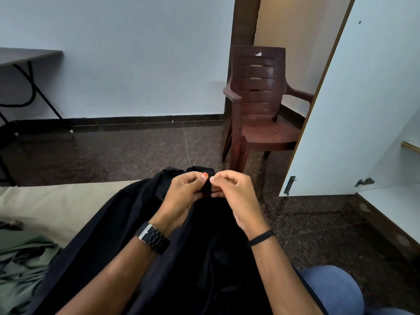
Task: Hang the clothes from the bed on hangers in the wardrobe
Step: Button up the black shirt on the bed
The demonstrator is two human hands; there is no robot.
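Both hands, left hand (181,192) and right hand (234,192), pinch the black garment (136,223) edge together. The brown plastic chair (259,105) stands at 1 o'clock, the open wardrobe door (354,110) at 2 o'clock.

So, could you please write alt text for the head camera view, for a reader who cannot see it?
Both hands, left hand and right hand, pinch the top of a black garment lying across the person's lap. A green garment lies on the bed, a brown plastic chair stands beside the open wardrobe door.
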